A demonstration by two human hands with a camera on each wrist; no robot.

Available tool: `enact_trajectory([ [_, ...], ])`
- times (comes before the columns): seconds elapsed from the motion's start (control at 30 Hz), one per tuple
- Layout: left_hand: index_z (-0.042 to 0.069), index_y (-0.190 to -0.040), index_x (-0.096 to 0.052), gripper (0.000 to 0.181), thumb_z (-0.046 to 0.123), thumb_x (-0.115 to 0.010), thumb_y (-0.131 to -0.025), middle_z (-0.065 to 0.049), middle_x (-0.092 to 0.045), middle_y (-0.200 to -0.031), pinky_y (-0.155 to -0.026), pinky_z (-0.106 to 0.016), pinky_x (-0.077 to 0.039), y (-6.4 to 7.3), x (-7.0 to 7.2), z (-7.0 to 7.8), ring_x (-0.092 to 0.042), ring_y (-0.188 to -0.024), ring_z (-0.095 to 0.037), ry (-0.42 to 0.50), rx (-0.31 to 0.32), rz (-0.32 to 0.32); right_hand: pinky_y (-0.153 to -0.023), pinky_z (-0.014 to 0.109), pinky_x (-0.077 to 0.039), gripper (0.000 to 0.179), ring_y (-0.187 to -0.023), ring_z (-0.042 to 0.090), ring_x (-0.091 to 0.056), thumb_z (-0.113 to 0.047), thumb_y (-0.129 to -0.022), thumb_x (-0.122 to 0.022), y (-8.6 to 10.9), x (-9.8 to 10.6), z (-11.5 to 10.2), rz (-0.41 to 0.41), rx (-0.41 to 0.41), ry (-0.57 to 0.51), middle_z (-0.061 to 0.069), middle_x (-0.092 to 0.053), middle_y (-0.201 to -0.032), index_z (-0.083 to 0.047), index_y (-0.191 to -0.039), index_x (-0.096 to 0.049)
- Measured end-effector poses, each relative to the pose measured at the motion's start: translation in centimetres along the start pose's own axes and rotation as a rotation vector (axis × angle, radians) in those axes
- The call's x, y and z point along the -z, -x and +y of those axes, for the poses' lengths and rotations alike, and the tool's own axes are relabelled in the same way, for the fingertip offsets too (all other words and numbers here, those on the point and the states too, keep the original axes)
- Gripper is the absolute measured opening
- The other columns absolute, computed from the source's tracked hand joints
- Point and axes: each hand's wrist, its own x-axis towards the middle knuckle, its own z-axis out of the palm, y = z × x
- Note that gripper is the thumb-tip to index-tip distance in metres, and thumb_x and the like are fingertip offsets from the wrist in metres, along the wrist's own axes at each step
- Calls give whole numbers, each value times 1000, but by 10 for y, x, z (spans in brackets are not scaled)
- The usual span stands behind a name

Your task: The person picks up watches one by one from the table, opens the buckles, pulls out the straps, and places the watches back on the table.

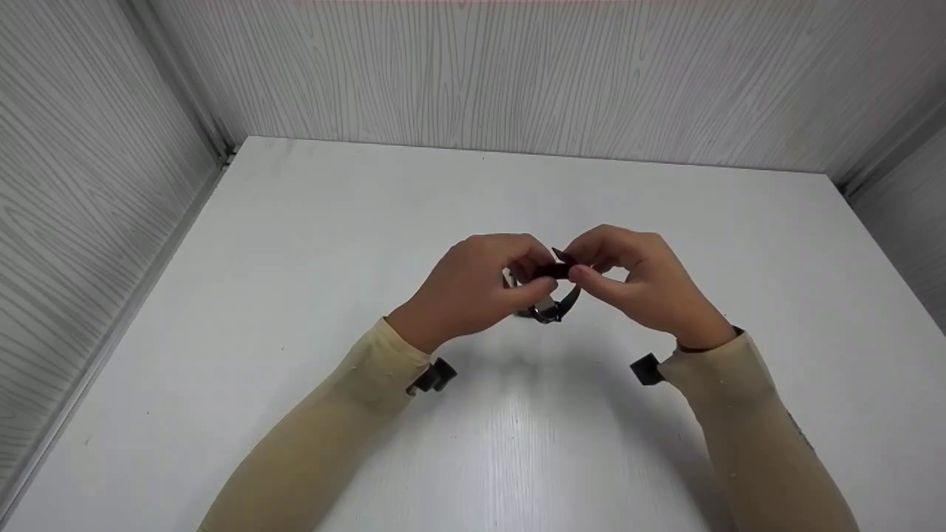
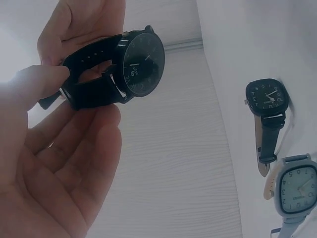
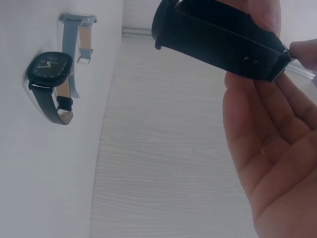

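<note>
Between both hands is a black wristwatch (image 2: 143,64) with a round dark dial, held off the table by its strap, which is bent into a loop. My left hand (image 1: 491,284) pinches one side of the strap (image 1: 553,270) between thumb and fingers. From the other side, my right hand (image 1: 635,277) pinches the strap end, where a thin metal edge shows in the right wrist view. Small strap holes are visible along the black band (image 3: 223,42). Fingers hide much of the fastening, so whether the buckle is closed cannot be told.
On the white table (image 1: 332,222) stand a black square-dial watch (image 2: 267,96) and a pale blue watch (image 2: 298,188), close together and largely blocked by the hands in the head view. Pale wood-grain panels (image 1: 458,74) enclose the table's back and sides.
</note>
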Motion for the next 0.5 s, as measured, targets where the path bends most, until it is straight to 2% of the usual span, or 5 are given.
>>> enact_trajectory([
  [0.1, 16, -104, -74, 9, 22, -71, -97, 13, -71, -91, -69, -24, -54, 0, 0, 0, -63, -78, 5, 3, -10, 12, -78, 25, -56, 15, -85, 15, -69, 0, -95, -71, 0, 1, 0, 21, -7, -11, 1, -74, -101, -8, -107, -74],
  [0.27, 16, -106, -74, 11, 23, -72, -97, 12, -71, -91, -68, -24, -55, -1, 1, 1, -64, -79, 4, 13, 8, 14, -78, 26, -57, 13, -84, 16, -70, 2, -95, -69, 0, 3, 0, 50, -11, -45, 3, -74, -99, -3, -106, -71],
  [0.5, 16, -107, -73, 12, 22, -71, -97, 12, -72, -91, -70, -24, -55, -1, 0, -1, -64, -81, 3, 37, 22, 3, -78, 27, -56, 9, -91, 18, -66, -1, -98, -66, 1, 6, 0, 55, -30, -78, 7, -69, -99, -2, -107, -67],
])
